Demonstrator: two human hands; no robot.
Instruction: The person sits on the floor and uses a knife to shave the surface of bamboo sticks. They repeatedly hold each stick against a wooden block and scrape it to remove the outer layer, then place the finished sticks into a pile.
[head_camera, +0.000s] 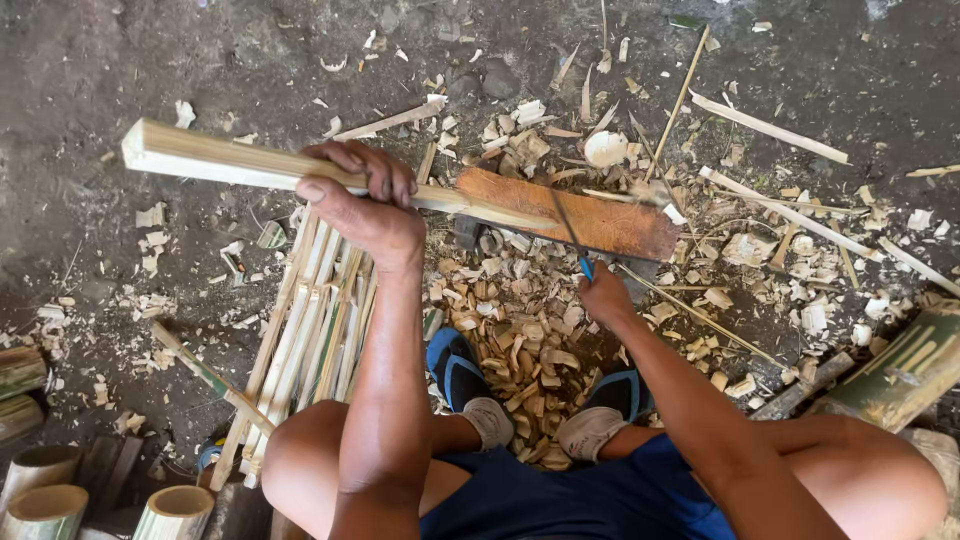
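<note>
The left hand (365, 200) grips a bamboo strip (230, 160), its far end braced on a wooden block (600, 225). The right hand (603, 295) holds a blue-handled knife (572, 235) against it, shavings (520, 340) heaped on the ground below

I see a dark dirt ground (120, 60) that carries everything here. On it lie many pale bamboo chips (520, 340), thickest in the middle. A reddish-brown wooden block (610, 225) rests on the ground among the chips. To the left of it lies a bundle of split bamboo strips (305, 340), side by side. Several cut bamboo tube sections (45, 505) are at the lower left corner. Long thin bamboo slivers (770, 128) are scattered at the upper right.
</note>
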